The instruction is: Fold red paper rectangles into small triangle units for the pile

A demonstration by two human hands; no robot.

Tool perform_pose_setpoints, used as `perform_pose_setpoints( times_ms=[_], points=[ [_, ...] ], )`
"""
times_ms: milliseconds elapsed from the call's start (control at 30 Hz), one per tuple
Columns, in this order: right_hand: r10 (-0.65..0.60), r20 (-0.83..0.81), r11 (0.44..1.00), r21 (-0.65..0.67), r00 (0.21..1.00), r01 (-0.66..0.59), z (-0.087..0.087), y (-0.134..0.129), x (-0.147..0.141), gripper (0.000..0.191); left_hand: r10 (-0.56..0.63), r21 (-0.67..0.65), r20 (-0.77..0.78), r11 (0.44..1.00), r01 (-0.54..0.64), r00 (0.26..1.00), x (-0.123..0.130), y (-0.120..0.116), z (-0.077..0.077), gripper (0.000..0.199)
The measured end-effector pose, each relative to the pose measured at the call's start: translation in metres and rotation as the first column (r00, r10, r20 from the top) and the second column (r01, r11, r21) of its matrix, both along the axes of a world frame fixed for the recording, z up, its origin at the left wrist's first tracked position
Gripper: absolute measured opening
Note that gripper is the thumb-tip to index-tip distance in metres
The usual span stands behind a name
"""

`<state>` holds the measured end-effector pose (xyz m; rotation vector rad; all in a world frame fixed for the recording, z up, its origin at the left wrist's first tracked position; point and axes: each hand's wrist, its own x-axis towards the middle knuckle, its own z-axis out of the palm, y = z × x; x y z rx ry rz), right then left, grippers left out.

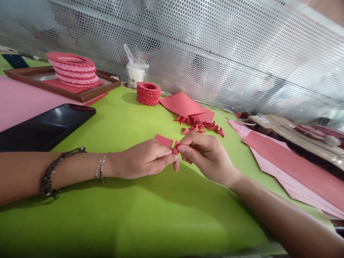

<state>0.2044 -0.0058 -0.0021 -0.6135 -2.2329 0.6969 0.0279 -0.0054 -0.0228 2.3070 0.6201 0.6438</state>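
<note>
Between the fingertips of both hands is a small folded piece of red paper [175, 147]. My left hand [142, 159] pinches it from the left with thumb and fingers. From the right, my right hand [205, 152] grips its other side between thumb and forefinger. Just behind my left hand lies a flat red paper strip [163, 140], partly hidden by the knuckles. Beyond my right hand a loose heap of folded red paper triangles [197, 123] rests on the green table, in front of red paper sheets [182, 103].
A ring-shaped red paper stack [148, 98] stands near a white cup [135, 75]. Farther left, pink-and-red rings [76, 73] sit on a wooden frame [80, 96]. A black phone-like slab [51, 125] lies left; pink and red sheets [290, 168] lie right. Perforated metal [215, 53] borders the back.
</note>
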Motion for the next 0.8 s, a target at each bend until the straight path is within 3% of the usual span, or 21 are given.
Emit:
perform_pose_setpoints(
  times_ms=[133,233,333,400,467,633,800],
  points=[
    [-0.225,-0.059,0.974,-0.046,0.973,0.223,0.0,0.02,0.011,0.02,0.138,0.005,-0.05,0.99,-0.137,0.989,-0.001,0.004,0.007,0.029],
    [-0.513,-0.025,0.858,-0.052,0.858,0.511,-0.002,0.043,0.024,0.025,0.288,0.029,-0.11,0.958,-0.287,0.951,-0.007,0.014,0.012,0.034],
    [-0.623,0.058,0.78,-0.022,0.78,0.625,-0.006,0.054,0.03,0.03,0.339,0.174,-0.282,0.938,-0.3,0.897,-0.018,0.026,0.014,0.059],
    [-0.596,0.102,0.802,0.055,0.796,0.594,-0.008,0.05,0.027,0.036,0.294,0.202,-0.435,0.953,-0.226,0.851,-0.025,0.032,0.014,0.072],
    [-0.513,0.135,0.857,0.142,0.848,0.496,-0.008,0.04,0.02,0.036,0.255,0.2,-0.513,0.964,-0.175,0.82,-0.029,0.036,0.013,0.073],
    [-0.374,0.258,0.904,0.314,0.891,0.289,-0.006,0.018,0.008,0.033,0.212,0.2,-0.511,0.972,-0.125,0.833,-0.029,0.037,0.013,0.058],
    [-0.124,0.43,0.961,0.277,0.894,0.0,-0.01,0.014,0.006,0.032,0.133,0.134,-0.475,0.988,-0.077,0.87,-0.026,0.036,0.011,0.047]
  ],
)
